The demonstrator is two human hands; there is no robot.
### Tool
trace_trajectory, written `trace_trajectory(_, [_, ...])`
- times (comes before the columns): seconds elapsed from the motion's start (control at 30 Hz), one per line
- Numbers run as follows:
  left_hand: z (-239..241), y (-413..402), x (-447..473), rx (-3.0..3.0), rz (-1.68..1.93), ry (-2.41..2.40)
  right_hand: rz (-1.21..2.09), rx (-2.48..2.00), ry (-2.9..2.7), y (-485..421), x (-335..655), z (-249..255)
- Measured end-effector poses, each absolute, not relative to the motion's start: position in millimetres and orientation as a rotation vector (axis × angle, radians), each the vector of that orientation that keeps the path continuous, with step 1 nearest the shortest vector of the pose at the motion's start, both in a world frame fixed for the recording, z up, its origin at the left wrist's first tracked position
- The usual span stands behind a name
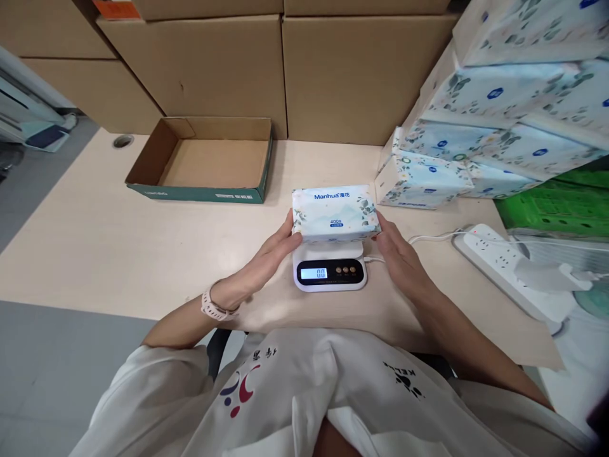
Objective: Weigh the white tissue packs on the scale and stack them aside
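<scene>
A white and pale blue tissue pack (334,212) with leaf prints is between my two hands, over the plate of a small white digital scale (330,274). My left hand (276,244) presses its left end, thumb at the near corner. At the right end, my right hand (397,251) grips the pack with its fingers mostly behind it. Whether the pack rests on the plate or hovers just above, I cannot tell. The lit display (314,273) reads 0.0, and a white cable (375,259) leaves the scale's right side.
A shallow open carton (214,158) with a green outside stands at the back left. Stacked tissue packs (490,95) rise at the back right. A white power strip (514,266) and a green crate (552,209) are at the right. Large cardboard boxes (352,76) line the back.
</scene>
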State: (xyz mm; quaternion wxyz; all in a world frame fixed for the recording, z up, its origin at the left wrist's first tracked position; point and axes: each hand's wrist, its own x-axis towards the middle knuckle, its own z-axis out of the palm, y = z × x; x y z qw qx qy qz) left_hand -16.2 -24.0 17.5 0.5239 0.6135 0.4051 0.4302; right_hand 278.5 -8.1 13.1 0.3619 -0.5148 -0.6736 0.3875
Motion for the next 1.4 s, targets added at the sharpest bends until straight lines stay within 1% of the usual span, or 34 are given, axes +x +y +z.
trace_trajectory(0.07, [9,-28,-16,1.455,1.13,1.081,0.809,-1.266,-1.665,-10,278,4])
trace_trajectory(0.2, [-6,-33,-18,1.501,1.502,1.212,0.4,-1.151,-1.497,-17,280,-13])
trace_trajectory(0.27, [-9,-32,-20,1.461,1.607,1.233,0.281,-1.116,-1.468,-19,282,-17])
trace_trajectory(0.33, [-10,-30,-21,1.385,1.653,1.233,0.23,-1.091,-1.456,-18,285,-18])
trace_trajectory(0.9, [-7,-27,-19,1.244,1.64,1.187,0.208,-1.021,-1.506,-15,285,-20])
trace_trajectory(1.13, [-8,-28,-19,1.261,1.605,1.216,0.247,-1.152,-1.517,-22,284,-13])
trace_trajectory(1.4, [-8,-29,-20,1.276,1.6,1.208,0.266,-1.192,-1.517,-25,285,-14])
